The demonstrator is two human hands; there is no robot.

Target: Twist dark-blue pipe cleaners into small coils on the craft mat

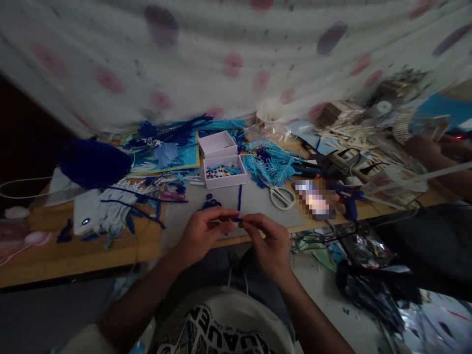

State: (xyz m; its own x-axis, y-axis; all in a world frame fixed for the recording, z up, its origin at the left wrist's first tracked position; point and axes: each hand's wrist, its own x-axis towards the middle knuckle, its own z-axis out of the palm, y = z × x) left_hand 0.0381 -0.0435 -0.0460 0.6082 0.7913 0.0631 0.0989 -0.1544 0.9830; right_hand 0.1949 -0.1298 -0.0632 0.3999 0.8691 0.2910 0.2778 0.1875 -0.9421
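My left hand (pixel 201 233) and my right hand (pixel 268 242) meet over the table's front edge, fingertips pinched on a small dark blue piece (pixel 238 220). Its exact shape is too small to tell. A dark blue fuzzy stick (pixel 240 197) lies on the grey mat (pixel 258 201) just beyond my fingertips. Behind my left hand sit several small dark blue rings (pixel 211 202). Further back, a white box (pixel 224 179) holds colourful beads, with another white box (pixel 217 144) behind it. White-handled scissors (pixel 282 197) rest on the mat, beyond my right hand.
On the left are a dark blue fuzzy bundle (pixel 94 163) and white gloves (pixel 106 216). Light blue fuzzy pieces (pixel 273 164) lie behind the scissors. To the right are a blurred phone (pixel 315 199), a blue glue gun (pixel 349 202), wooden sticks (pixel 346 135) and another person's arm (pixel 431 160).
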